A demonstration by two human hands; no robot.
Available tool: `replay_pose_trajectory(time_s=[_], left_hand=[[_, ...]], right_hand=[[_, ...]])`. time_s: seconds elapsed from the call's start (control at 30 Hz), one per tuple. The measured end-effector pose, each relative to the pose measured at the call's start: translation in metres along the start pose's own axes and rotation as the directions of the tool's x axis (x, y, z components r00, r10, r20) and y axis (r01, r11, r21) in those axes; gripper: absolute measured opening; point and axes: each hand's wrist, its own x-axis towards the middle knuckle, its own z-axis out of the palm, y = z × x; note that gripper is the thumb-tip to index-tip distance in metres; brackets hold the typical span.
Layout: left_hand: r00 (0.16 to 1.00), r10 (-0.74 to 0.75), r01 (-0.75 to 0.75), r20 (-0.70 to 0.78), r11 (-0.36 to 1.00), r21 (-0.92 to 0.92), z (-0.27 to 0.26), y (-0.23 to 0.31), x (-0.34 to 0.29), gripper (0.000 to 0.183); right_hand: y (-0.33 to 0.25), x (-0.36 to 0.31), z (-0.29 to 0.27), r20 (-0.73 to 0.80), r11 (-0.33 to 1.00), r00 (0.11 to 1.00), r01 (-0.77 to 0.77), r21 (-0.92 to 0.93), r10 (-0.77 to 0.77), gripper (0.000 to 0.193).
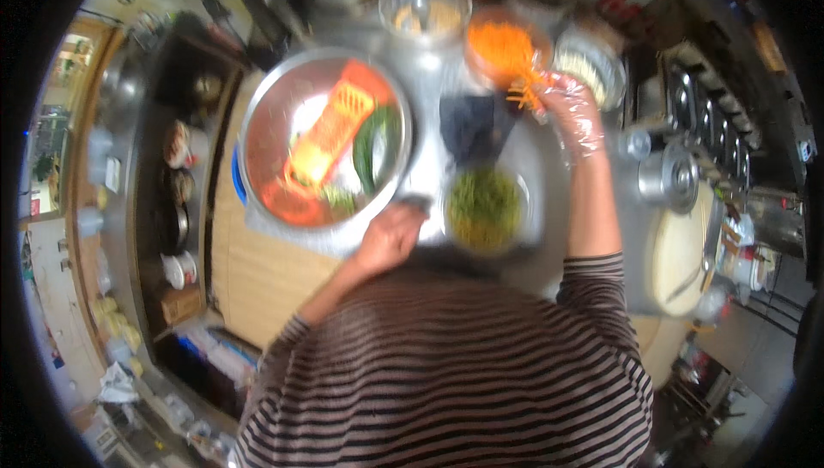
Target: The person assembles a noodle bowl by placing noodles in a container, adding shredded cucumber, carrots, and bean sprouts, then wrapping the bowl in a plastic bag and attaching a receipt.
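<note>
My right hand [573, 112], in a clear plastic glove, pinches a bunch of orange shreds that look like grated carrot [525, 90]. It is at the near right edge of a bowl heaped with more orange shreds [500, 46]. My bare left hand [390, 238] is curled at the lower right of a big steel bowl [257, 202], with a small dark thing [418, 203] by its fingertips. Inside the steel bowl, an orange grater [330, 135] leans beside a long green vegetable [371, 146]. A clear bowl of green shreds [485, 208] stands in front of me.
A dark folded item [474, 125] lies between the bowls. Behind are a clear bowl with pale brown contents [427, 18] and a bowl of whitish shreds [590, 69]. To the right stand a lidded metal pot [668, 178] and a round pale board [678, 253] with a knife.
</note>
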Motion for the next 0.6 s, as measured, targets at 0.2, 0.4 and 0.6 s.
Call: replay_pose_trajectory(time_s=[0.2, 0.4, 0.6], left_hand=[[0.997, -0.078, 0.079, 0.018, 0.987, -0.138, 0.009, 0.007, 0.010, 0.016], [0.993, -0.093, 0.102, 0.072, 0.986, -0.129, 0.022, 0.011, 0.015, 0.019], [0.996, 0.037, -0.026, 0.075, 0.989, -0.143, 0.032, 0.005, 0.017, 0.025]], right_hand=[[0.027, -0.133, 0.027, 0.050, 0.946, 0.983, -0.155, -0.286, 0.176, 0.019], [0.076, -0.172, 0.047, 0.262, 0.550, 0.945, 0.328, -0.768, -0.198, 0.031], [0.069, -0.178, 0.036, 0.278, 0.637, 0.942, 0.333, -0.695, -0.189, 0.030]])
